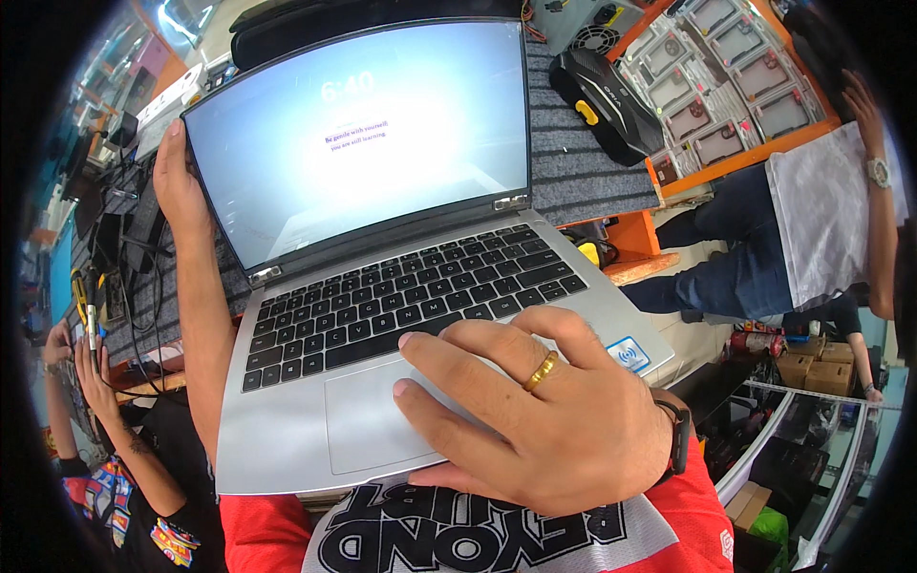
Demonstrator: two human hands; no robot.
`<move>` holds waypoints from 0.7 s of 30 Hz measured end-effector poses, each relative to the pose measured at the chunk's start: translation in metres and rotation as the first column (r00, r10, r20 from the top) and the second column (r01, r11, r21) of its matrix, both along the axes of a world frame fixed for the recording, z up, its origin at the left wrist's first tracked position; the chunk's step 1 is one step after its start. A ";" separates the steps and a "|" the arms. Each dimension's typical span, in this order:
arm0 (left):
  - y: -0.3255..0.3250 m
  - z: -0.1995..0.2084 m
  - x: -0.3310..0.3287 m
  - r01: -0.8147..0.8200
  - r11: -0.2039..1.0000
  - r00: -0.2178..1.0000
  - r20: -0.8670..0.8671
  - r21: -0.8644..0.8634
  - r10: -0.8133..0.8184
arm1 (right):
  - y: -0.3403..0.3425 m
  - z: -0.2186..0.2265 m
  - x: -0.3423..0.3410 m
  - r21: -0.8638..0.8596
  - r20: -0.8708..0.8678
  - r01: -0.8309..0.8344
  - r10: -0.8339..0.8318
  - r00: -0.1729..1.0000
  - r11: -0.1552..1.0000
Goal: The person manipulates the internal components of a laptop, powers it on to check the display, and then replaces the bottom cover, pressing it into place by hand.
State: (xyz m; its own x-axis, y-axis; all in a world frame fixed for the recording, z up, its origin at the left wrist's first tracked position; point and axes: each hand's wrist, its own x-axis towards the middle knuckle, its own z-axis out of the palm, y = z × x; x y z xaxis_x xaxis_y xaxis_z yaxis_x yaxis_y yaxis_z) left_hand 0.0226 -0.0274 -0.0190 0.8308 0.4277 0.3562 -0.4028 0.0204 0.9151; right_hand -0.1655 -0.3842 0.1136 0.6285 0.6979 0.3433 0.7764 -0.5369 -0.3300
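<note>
An open silver laptop [287,401] sits in the middle, tilted, its near edge before the person's red-and-white shirt [478,535] and its lit, glare-washed screen [363,143] toward the far side; what bears its base is hidden. The left hand [178,172] grips the screen's left edge. The right hand [535,411], with a gold ring [541,371], is open and holds nothing, its fingers spread over the touchpad [368,420] and the spacebar's right end; whether the fingertips press cannot be told. It covers the touchpad's right part and much of the right palm rest, leaving a blue-edged sticker [627,355] visible. The raised screen blocks much of the striped grey mat [587,191] behind. Just beyond its right edge lies a black box with a yellow tab [611,105], next to an orange-framed tray [659,183] of packaged cases. Tangled black cables [148,258] lie on the left. At near left, a co-worker's hands [94,377] hold a slim tool; at far right stands a person in jeans [735,234], with cardboard boxes [817,368] beyond.
</note>
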 end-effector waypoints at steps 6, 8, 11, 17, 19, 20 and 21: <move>-0.003 0.001 0.003 -0.037 0.999 0.999 -0.001 0.039 0.037 | -0.001 0.002 0.000 -0.028 -0.020 -0.004 0.003 1.000 1.000; -0.010 0.003 0.002 -0.074 0.994 0.995 0.068 0.075 0.069 | -0.001 0.003 0.000 -0.045 -0.019 -0.008 0.007 1.000 0.999; -0.004 0.003 -0.001 -0.063 0.996 0.998 0.029 0.070 0.061 | -0.001 0.001 0.001 -0.068 -0.013 -0.025 0.024 1.000 0.997; -0.005 -0.004 0.005 0.013 0.998 0.998 0.061 -0.057 -0.009 | -0.029 0.051 0.023 -0.244 -0.164 -0.045 0.004 0.987 0.969; -0.008 -0.003 0.004 0.036 0.997 0.998 0.054 -0.064 -0.032 | -0.039 0.055 0.039 -0.307 -0.228 -0.130 0.060 0.972 0.943; -0.007 -0.001 0.003 0.035 0.997 0.998 0.055 -0.064 -0.031 | -0.043 0.057 0.046 -0.345 -0.282 -0.182 0.084 0.956 0.921; -0.007 0.000 0.002 0.035 0.997 0.998 0.052 -0.072 -0.031 | -0.047 0.060 0.057 -0.351 -0.336 -0.230 0.107 0.936 0.908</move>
